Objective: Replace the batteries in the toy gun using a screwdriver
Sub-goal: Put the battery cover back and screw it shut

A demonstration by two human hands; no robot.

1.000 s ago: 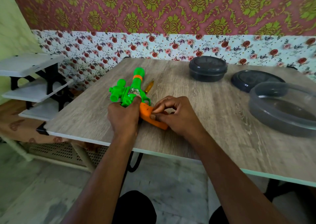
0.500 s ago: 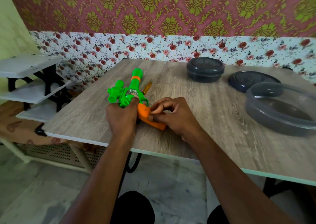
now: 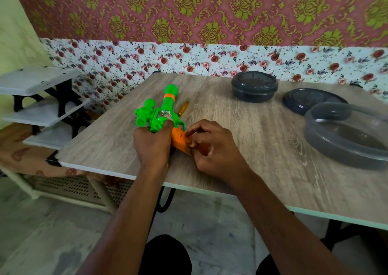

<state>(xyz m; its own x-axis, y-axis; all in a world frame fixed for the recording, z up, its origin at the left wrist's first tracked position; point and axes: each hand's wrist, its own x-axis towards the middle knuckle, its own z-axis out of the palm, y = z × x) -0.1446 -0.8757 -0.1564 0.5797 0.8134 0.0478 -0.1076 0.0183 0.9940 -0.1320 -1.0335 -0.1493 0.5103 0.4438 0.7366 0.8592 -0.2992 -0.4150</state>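
Our left hand (image 3: 151, 146) grips the gun (image 3: 161, 111) on the table (image 3: 252, 148), our right hand (image 3: 212, 148) pinches its orange handle (image 3: 178, 139), screwdriver (image 3: 183, 109) just beside.

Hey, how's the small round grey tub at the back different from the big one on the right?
The small tub is closed with its lid on; the big tub stands open, a loose lid lying behind it. The small tub looks darker; the big tub's wall is see-through. Both are round and grey.
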